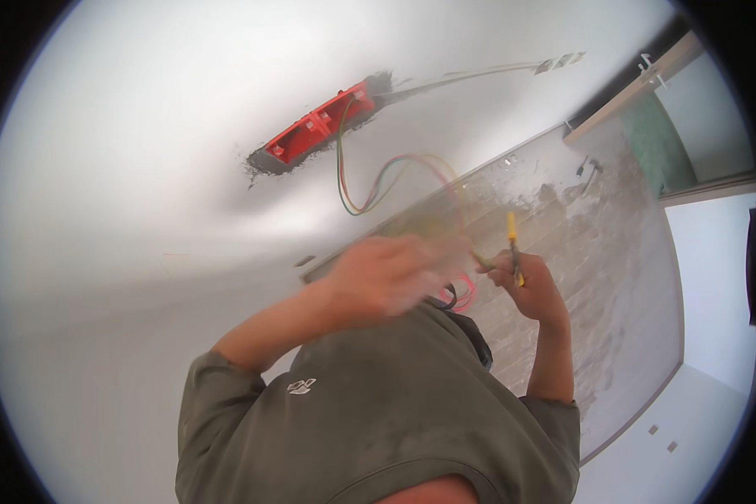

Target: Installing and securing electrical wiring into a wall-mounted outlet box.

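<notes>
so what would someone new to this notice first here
Probably the bright red box set into the pale wall, in the upper middle, with dark, rough patching around it. Next, the thin coloured wires looping out of its right end toward the hands. Then the yellow-handled tool in the right hand, right of centre, beside the motion-blurred left hand.

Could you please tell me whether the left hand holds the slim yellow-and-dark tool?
No, the slim yellow-and-dark tool is in the right hand, away from the left hand.
</notes>
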Demonstrator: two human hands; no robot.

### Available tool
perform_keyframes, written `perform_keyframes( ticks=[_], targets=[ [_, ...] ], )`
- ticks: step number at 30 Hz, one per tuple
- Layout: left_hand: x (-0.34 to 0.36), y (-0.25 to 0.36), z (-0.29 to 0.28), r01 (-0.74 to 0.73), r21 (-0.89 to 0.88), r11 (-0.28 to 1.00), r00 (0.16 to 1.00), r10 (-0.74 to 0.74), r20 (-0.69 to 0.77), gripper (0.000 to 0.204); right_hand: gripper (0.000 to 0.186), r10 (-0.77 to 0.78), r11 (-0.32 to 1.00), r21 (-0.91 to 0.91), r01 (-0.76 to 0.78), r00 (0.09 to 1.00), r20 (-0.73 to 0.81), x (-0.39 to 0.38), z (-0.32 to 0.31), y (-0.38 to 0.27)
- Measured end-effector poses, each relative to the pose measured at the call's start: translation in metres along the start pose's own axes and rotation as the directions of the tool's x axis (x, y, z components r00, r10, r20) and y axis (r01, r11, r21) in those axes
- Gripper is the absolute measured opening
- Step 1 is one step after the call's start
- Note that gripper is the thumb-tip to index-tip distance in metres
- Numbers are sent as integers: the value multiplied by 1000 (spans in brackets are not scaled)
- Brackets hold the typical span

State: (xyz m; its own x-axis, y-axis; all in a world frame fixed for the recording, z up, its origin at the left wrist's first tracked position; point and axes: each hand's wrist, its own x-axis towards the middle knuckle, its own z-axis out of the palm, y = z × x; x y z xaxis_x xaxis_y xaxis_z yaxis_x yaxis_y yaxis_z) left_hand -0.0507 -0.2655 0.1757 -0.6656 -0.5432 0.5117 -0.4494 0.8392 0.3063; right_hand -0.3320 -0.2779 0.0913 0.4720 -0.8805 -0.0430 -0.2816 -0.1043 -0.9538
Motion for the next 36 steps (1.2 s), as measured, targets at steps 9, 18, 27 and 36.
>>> perform_keyframes(
  ticks=[9, 18, 27, 36],
  targets=[
    [32, 23, 32, 449, 133, 884, 699, -440, 564, 24, 14, -268, 937, -215, 276, 961, 62, 11, -8, -38],
    [20, -18, 36, 904, -424, -58, 356, -448, 820, 17, 19, -600, 790, -232, 568, 794, -100, 44, 1, -47],
    [-9, 7, 10, 704, -699, -130, 397, -744, 538, 19, 29, -224, 402, 915, -27, 966, 127, 67, 13, -27],
    [-48, 46, 7, 865, -422, 272, 384, -900, 206, 10, 28, -281, 836, 532, 135, 937, 205, 77, 83, -59]
  ],
)
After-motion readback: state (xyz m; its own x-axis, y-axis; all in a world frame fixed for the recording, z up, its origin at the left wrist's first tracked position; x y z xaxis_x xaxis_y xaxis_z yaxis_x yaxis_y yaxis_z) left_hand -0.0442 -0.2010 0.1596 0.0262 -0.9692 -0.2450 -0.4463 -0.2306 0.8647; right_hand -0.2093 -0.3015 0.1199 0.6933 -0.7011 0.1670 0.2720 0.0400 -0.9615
